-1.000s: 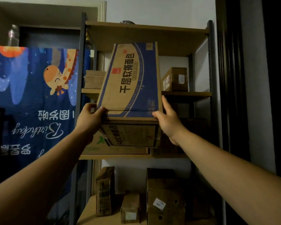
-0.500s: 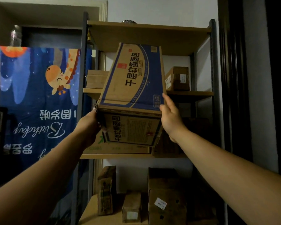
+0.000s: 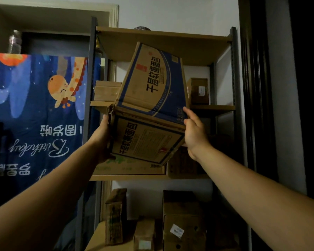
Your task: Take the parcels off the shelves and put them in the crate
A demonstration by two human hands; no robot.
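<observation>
A large cardboard box [image 3: 152, 98] with blue print is held in the air in front of the metal shelf unit [image 3: 163, 36], tilted with its right side lower. My left hand [image 3: 101, 138] grips its left edge, thumb up along the torn corner and fingers hidden behind the box. On the right side, my right hand [image 3: 194, 131] presses flat with straight fingers. No crate is in view.
More parcels sit on the shelves: a flat box [image 3: 107, 90] and a small box [image 3: 198, 91] on the upper shelf, a green-printed box [image 3: 130, 167] below, and several boxes [image 3: 183, 220] on the bottom shelf. A blue giraffe banner [image 3: 40, 109] hangs to the left.
The box has come off the shelf toward me and tipped clockwise. My left hand slid from the upper corner down the left edge; my right hand stayed on the right side.
</observation>
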